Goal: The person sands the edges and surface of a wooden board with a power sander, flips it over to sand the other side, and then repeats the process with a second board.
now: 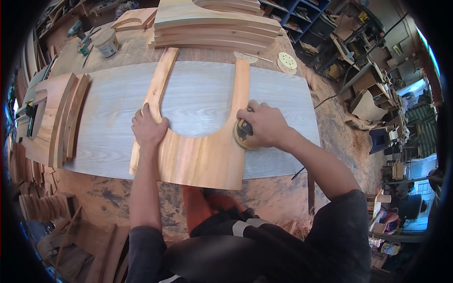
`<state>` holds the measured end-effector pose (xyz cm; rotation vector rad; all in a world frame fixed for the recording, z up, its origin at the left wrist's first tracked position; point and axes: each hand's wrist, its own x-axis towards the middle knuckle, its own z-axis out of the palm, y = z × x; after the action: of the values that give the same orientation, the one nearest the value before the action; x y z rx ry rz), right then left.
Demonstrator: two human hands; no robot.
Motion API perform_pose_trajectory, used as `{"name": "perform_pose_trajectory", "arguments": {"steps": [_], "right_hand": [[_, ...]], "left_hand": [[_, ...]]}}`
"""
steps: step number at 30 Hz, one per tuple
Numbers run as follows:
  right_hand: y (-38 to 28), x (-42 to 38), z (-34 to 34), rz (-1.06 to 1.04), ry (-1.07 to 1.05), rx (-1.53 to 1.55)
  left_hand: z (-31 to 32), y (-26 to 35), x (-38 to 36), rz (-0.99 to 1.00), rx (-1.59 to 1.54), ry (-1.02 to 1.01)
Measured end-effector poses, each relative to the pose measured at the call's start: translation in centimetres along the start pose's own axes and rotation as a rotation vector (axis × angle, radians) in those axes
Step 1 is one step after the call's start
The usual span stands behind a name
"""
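Observation:
A U-shaped wooden panel [200,160] lies on the grey wood-grain board [118,104], its two arms pointing away from me and its near edge overhanging the board's front. My left hand [150,126] grips the panel's left side where the arm meets the wide part, fingers over the outer edge. In my right hand [264,123] is a round yellow-and-black orbital sander [243,134]. The sander rests against the panel's right edge, beside the curve of the cutout. My fingers hide its top.
Stacked curved wooden panels [212,28] stand at the back, and more panels [56,122] lean at the left. A cordless drill [84,45], a tub [106,43] and a sanding disc [287,62] lie behind the board. A dark cable [336,95] runs at the right.

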<state>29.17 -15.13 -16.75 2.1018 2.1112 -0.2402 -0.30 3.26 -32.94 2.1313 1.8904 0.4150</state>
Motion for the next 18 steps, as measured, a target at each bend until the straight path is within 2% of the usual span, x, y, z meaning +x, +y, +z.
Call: {"name": "perform_pose_trajectory", "arguments": {"steps": [2,6,9,11,16,18], "right_hand": [[-0.7,0.1,0.8,-0.065,0.011,0.055],[-0.3,0.3,0.7,-0.061,0.024,0.046],[-0.3,-0.1,0.1,-0.105,-0.043,-0.003],[-1.6,-0.7,0.1,-0.090,-0.086,0.003],[-0.6,0.4,-0.6,-0.084,-0.044,-0.065],[-0.6,-0.1,-0.4,-0.079,-0.112,-0.082]], "left_hand": [[0.0,0.4,-0.3,0.004,0.005,-0.006],[0.2,-0.1,0.0,0.014,-0.010,-0.002],[0.0,-0.1,0.1,0.002,-0.020,0.004],[0.1,0.0,-0.1,0.009,-0.012,-0.006],[0.4,-0.3,0.4,0.009,-0.026,0.009],[-0.2,0.2,0.3,0.005,-0.028,0.015]]}}
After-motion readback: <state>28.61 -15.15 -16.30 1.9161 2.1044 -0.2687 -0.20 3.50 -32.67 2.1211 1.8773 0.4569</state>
